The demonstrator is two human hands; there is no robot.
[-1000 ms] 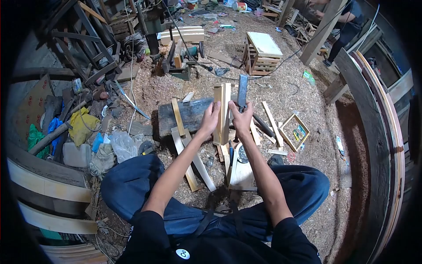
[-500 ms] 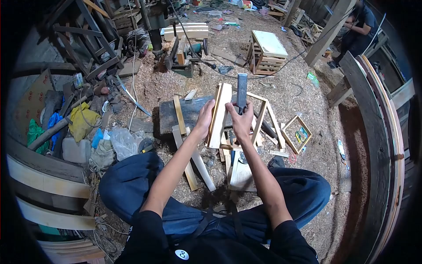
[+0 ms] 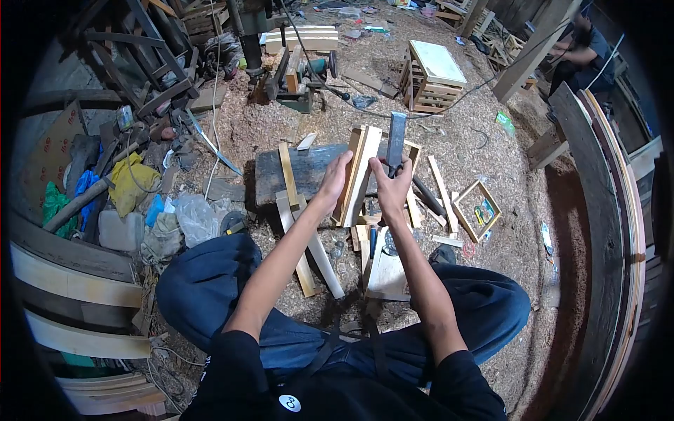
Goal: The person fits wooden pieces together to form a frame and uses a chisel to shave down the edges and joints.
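Note:
A narrow wooden piece [image 3: 363, 168], made of pale and brown strips, stands tilted over the dark wooden block [image 3: 270, 175]. My left hand [image 3: 337, 181] presses against its left side, fingers closed along the edge. My right hand [image 3: 393, 184] is wrapped round a hammer whose dark metal head [image 3: 397, 137] points up, and its thumb lies near the piece's right side. Below my right hand lies a pale board [image 3: 387, 270] among thin slats. Small wooden frames are partly hidden behind my right hand.
A small wooden frame [image 3: 477, 210] lies on the right. Farther off stand a slatted crate [image 3: 434, 74] and a machine with a green base [image 3: 298, 102]. Plastic bags and a yellow cloth [image 3: 133, 184] lie left. Another person [image 3: 583, 59] sits at the upper right.
The wooden piece has turned, showing more of its side. My right hand and the hammer have shifted slightly right, and the hammer still points up.

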